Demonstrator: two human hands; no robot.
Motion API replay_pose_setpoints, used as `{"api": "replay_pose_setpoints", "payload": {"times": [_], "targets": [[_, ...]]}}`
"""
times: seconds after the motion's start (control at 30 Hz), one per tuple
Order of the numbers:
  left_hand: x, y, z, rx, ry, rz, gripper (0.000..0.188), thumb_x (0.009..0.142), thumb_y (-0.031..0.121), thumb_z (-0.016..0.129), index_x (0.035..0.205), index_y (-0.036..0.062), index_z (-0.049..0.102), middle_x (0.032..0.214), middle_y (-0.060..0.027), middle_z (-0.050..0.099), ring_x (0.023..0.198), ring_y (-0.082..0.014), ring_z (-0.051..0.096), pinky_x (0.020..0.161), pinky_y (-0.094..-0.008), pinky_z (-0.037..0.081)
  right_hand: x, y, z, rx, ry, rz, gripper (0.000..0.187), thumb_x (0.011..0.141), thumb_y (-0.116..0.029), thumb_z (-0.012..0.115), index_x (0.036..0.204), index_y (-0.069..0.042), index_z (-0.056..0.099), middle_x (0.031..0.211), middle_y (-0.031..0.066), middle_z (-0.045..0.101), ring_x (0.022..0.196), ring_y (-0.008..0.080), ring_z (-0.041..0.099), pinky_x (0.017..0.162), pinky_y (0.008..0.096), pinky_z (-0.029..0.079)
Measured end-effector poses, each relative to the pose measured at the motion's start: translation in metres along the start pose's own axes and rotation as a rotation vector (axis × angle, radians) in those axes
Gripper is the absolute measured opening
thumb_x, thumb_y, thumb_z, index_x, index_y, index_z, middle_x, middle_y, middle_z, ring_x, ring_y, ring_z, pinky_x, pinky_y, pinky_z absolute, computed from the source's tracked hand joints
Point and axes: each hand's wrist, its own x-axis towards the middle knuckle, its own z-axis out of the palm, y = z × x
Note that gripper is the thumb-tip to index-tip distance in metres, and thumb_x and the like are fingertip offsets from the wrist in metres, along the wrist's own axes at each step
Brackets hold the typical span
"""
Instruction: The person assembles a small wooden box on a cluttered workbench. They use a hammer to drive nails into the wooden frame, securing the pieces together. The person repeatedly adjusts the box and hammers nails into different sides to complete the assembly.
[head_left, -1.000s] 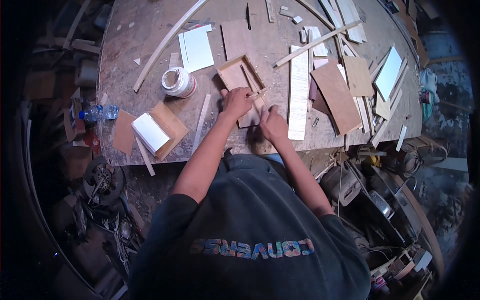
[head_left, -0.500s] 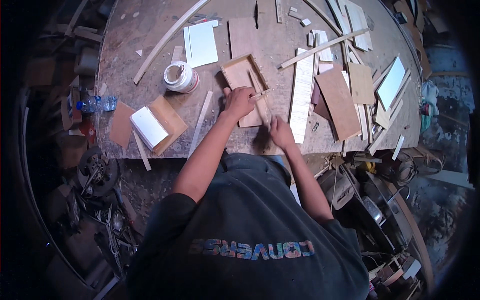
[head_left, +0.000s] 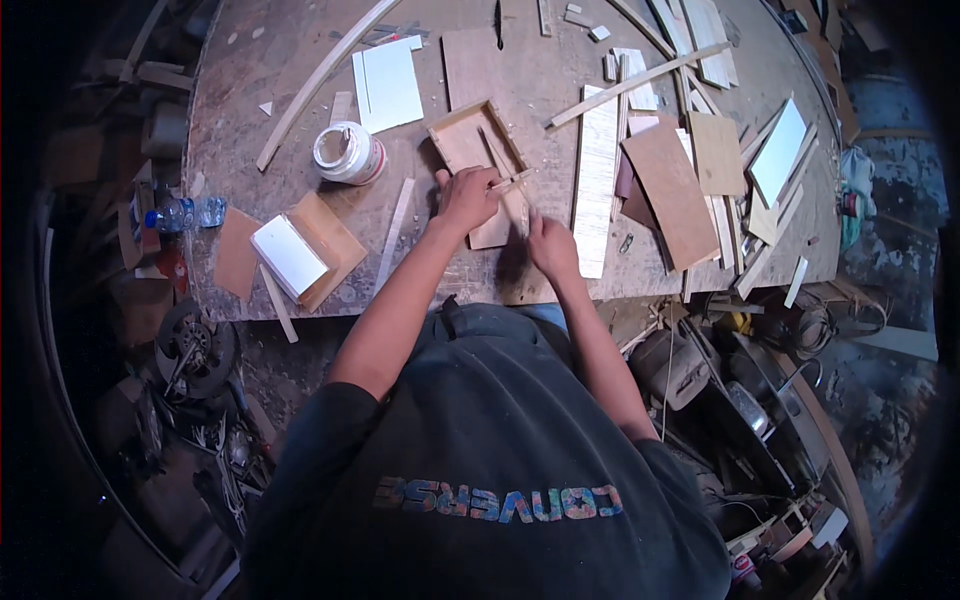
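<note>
A shallow open wooden box [head_left: 440, 147] lies tilted at an angle on the workbench before me. My left hand [head_left: 467, 200] rests over its near part, fingers closed on a thin wooden strip [head_left: 517, 181] whose end sticks out past the box's right wall. My right hand [head_left: 552, 247] is closed round the near end of a long tapered tool that looks like a hand saw [head_left: 513, 203]. Its blade runs away from me across the strip and over the box, the narrow tip inside the box's outline. The right hand hides the handle.
Left of the box stand an open white glue jar [head_left: 348, 153] and a white-faced wooden piece [head_left: 288, 250]. A water bottle [head_left: 185, 214] lies at the left edge. Boards [head_left: 670, 190] and a long white-faced plank [head_left: 597, 190] lie to the right. A thin plywood panel [head_left: 475, 65] lies beyond the box.
My right hand and the saw have moved a little forward, away from me, relative to the box. My left hand keeps its grip on the strip. The whole view has shifted slightly.
</note>
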Motion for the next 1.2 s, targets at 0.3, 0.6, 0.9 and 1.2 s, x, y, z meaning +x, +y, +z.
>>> {"api": "replay_pose_setpoints", "payload": {"times": [0.3, 0.6, 0.9, 1.2], "targets": [[0.001, -0.001, -0.002, 0.032, -0.044, -0.022, 0.013, 0.082, 0.02, 0.068, 0.093, 0.0133, 0.073, 0.095, -0.0076, 0.072, 0.098, -0.0292, 0.067, 0.086, -0.0506, 0.036, 0.001, 0.001, 0.009, -0.041, -0.03, 0.0, 0.058, 0.106, -0.041, 0.034, 0.097, 0.003, 0.071, 0.093, 0.0337, 0.067, 0.09, 0.052, 0.066, 0.083, 0.0587, 0.051], [0.005, -0.001, -0.001, 0.031, -0.076, -0.048, 0.012, 0.083, 0.022, 0.07, 0.092, 0.0142, 0.073, 0.096, -0.0066, 0.073, 0.098, -0.028, 0.068, 0.087, -0.0499, 0.037, -0.011, 0.002, 0.005, -0.019, 0.009, -0.021, 0.058, 0.107, -0.039, 0.033, 0.09, 0.003, 0.07, 0.088, 0.0315, 0.068, 0.086, 0.0524, 0.065, 0.081, 0.06, 0.05], [0.004, -0.001, -0.001, 0.011, -0.051, -0.039, 0.014, 0.084, 0.025, 0.071, 0.091, 0.0123, 0.073, 0.092, -0.0075, 0.074, 0.092, -0.0287, 0.07, 0.084, -0.0501, 0.038, -0.012, 0.011, 0.011, -0.102, 0.047, -0.046, 0.056, 0.106, -0.039, 0.035, 0.09, 0.002, 0.07, 0.082, 0.0309, 0.068, 0.079, 0.0497, 0.066, 0.073, 0.0584, 0.053], [0.005, 0.0, 0.002, 0.031, -0.023, -0.043, 0.015, 0.083, 0.026, 0.074, 0.091, 0.013, 0.074, 0.09, -0.0084, 0.074, 0.092, -0.03, 0.07, 0.085, -0.048, 0.04, -0.026, 0.005, 0.009, -0.19, 0.016, 0.03, 0.052, 0.106, -0.038, 0.037, 0.09, -0.001, 0.069, 0.081, 0.0291, 0.068, 0.079, 0.0485, 0.068, 0.072, 0.0573, 0.053]]}}
